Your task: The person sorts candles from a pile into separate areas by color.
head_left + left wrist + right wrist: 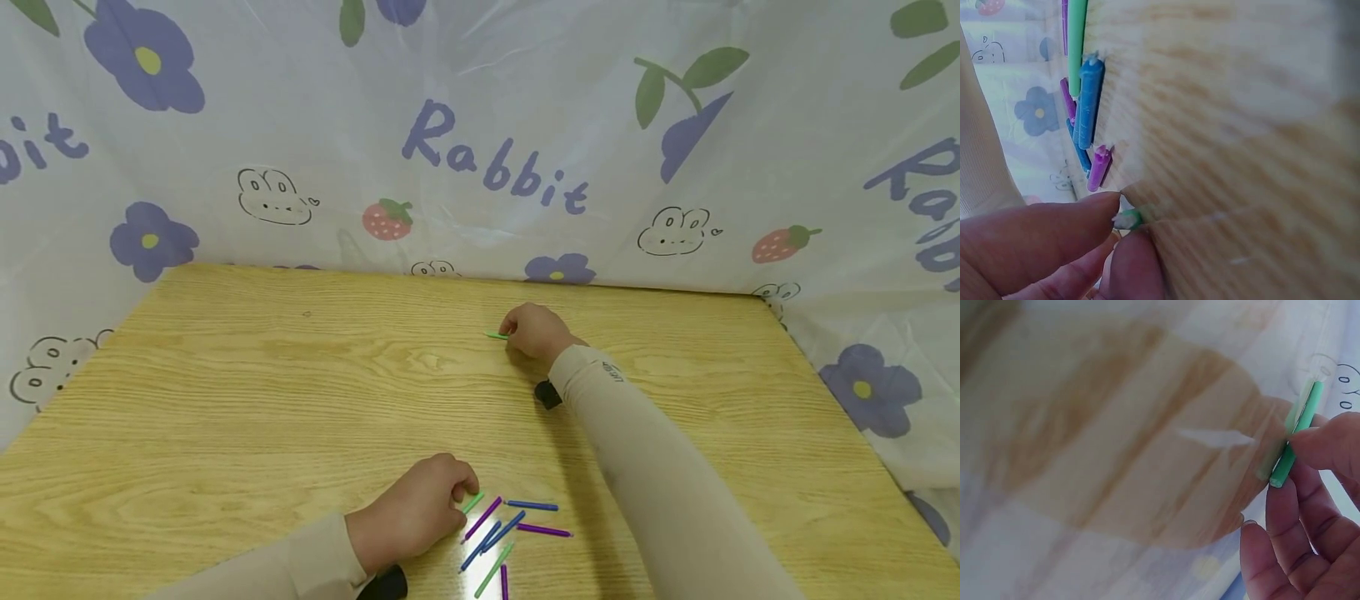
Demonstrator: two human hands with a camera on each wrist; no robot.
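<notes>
My left hand [416,510] is low on the table, its thumb and fingertip pinching a thin green candle [1129,219] with a pale wick end. Right beside it lie loose candles: a purple one [482,519], a blue one [532,505], two crossed blue ones [504,532], another purple one [544,530] and a pale green one [493,572]. Far up the table, my right hand [538,331] pinches a second green candle [1297,434] between thumb and fingers, close to the wood. Part of each held candle is hidden by the fingers.
The wooden table [315,400] reaches back to a white printed cloth [487,100] hanging behind it and along both sides. One more purple candle [504,582] is cut off by the lower frame edge. My right forearm crosses the table's right side.
</notes>
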